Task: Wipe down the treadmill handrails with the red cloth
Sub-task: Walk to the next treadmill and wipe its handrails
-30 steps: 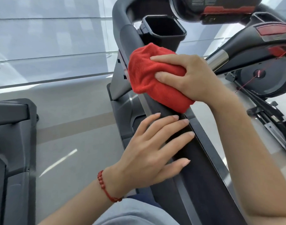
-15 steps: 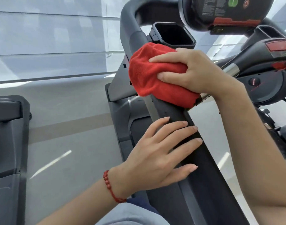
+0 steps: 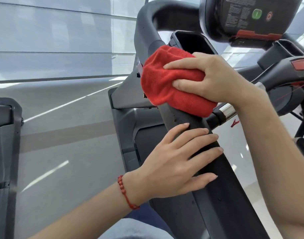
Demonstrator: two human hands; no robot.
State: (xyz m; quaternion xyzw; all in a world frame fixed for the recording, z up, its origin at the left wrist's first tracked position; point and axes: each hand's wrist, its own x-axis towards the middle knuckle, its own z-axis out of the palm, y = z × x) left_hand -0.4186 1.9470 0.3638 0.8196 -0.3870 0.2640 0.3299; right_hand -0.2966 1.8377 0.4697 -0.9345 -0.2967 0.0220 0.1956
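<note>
A black treadmill handrail (image 3: 215, 171) runs from the lower right up to a curved bend at the top. The red cloth (image 3: 166, 83) is bunched and wrapped over the rail just below the bend. My right hand (image 3: 211, 78) presses down on the cloth and grips it, fingers pointing left. My left hand (image 3: 178, 163) lies flat on the rail just below the cloth, fingers spread, holding nothing. A red bead bracelet sits on that wrist.
A black cup holder (image 3: 190, 42) and the console (image 3: 247, 18) with green and red buttons sit above the cloth. A chrome grip bar (image 3: 228, 111) juts out to the right. Another machine (image 3: 4, 152) stands at the left edge, across grey floor.
My right hand and the red cloth have shifted slightly up the handrail toward the bend. The view has tilted upward, showing more of the console. My left hand keeps its place on the rail.
</note>
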